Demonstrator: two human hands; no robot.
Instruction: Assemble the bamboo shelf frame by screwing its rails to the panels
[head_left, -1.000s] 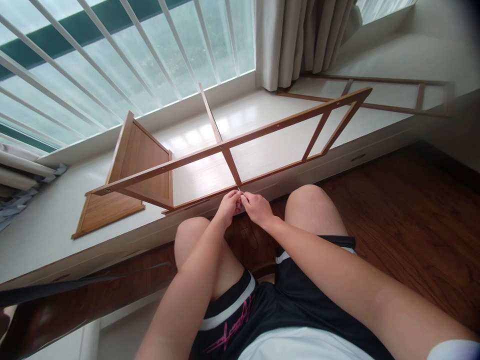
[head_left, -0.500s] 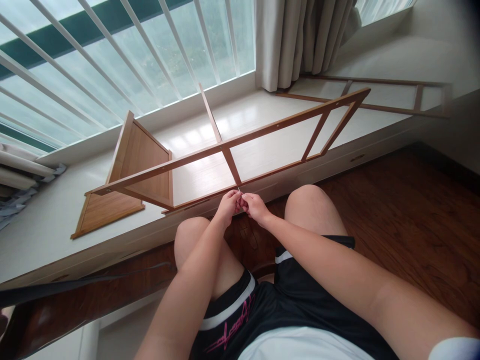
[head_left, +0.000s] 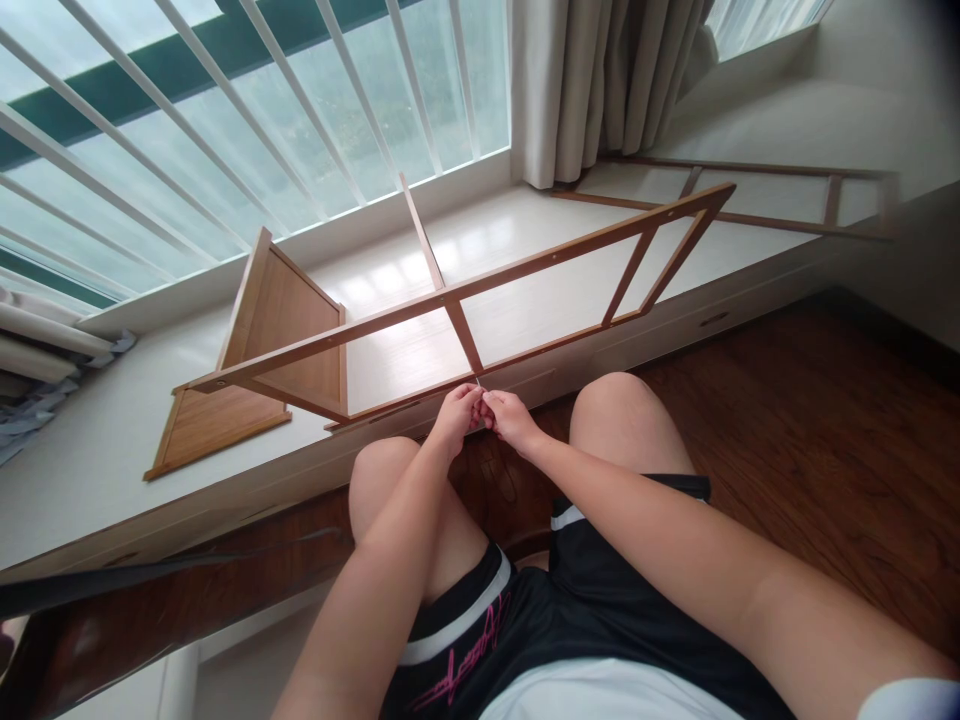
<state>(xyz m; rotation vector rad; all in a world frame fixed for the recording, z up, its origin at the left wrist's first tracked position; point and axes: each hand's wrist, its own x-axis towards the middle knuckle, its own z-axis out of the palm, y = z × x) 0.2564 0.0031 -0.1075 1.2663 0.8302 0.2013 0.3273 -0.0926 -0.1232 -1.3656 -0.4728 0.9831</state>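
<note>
Barely moved, wooden frame [head_left: 464, 336] lies just beyond fingers [head_left: 496, 402].

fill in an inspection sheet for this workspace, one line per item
Surface: white ledge below a barred window, reflecting light
Job's things: open wooden frame; wooden panel at its left end; thin pale piece
Clutter: second wooden frame toward the right
Hands: left hand and right hand close together at the thin pale piece; which grips it is unclear
Cables: nothing certain; dark strip at lower left, nature unclear
Surroundings: curtain, dark wooden floor
</note>
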